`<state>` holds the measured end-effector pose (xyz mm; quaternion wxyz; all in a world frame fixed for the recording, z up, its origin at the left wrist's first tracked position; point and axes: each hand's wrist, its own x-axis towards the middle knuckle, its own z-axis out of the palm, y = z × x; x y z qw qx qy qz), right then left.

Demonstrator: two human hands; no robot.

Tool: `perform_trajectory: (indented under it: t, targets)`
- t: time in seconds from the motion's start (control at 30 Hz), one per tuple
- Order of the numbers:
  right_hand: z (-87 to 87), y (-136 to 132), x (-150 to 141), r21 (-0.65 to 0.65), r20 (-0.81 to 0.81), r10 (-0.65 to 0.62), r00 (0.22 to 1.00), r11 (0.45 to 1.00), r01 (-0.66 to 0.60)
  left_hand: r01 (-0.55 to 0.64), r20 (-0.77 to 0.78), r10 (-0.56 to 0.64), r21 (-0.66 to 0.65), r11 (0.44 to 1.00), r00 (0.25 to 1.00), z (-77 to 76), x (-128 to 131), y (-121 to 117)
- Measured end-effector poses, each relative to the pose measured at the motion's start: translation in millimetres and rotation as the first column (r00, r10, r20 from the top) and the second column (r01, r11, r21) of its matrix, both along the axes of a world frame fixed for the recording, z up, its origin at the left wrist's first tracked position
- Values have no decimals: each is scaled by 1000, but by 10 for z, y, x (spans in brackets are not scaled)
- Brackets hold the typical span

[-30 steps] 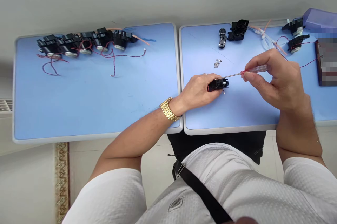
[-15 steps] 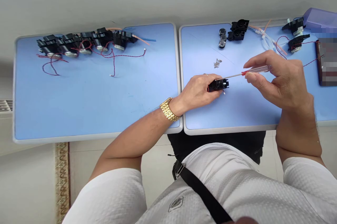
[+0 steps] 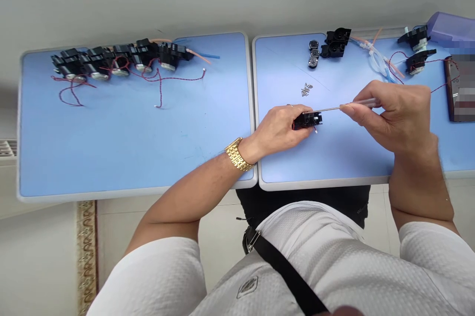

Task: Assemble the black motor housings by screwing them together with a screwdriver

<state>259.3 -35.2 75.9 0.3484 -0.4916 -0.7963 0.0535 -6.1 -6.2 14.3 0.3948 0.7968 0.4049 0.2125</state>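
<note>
Black assembly (image 3: 312, 118): one, clamped in your left grip (image 3: 280, 127), right end projecting clear. Screwdriver (image 3: 328, 109): one, right of assembly, pinched in your right grip (image 3: 399, 115).

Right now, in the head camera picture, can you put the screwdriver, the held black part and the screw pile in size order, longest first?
Longest: screwdriver, partly hidden by the right hand.
Middle: black part, partly covered by the left hand.
Smallest: screw pile.

One screwdriver (image 3: 328, 109), three small round parts (image 3: 314, 53), five black assemblies (image 3: 144, 54) at left
</note>
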Motion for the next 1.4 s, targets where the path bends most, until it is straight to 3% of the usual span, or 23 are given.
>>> perform_trajectory:
  t: [0.27,0.6,0.73,0.83,1.03,1.2,1.4]
  targets:
    - [44,-36,-29,-96,-105,91,990,990,-102,9,17,-9,-12,1000,1000,22,11,-2]
    - [9,-11,-3,41,-71,83,994,996,-80,12,26,-12,-7,1000,1000,3,2,7]
    - [18,-16,-6,31,-28,77,997,997,-76,19,27,-18,-7,1000,999,10,-4,13]
    - [47,-37,-27,40,-87,97,991,995,-94,12,38,-12,-13,1000,999,18,-1,10]
    - [30,-25,-60,59,-347,-79,934,993,106,-17,81,19,-28,999,997,0,5,-11]
    - [-64,63,-56,6,-160,-150,976,988,153,42,120,-26,-133,990,992,32,8,-13]
    - [-256,166,-20,-57,-159,-102,982,994,94,144,190,-102,-221,965,977,47,26,-21]
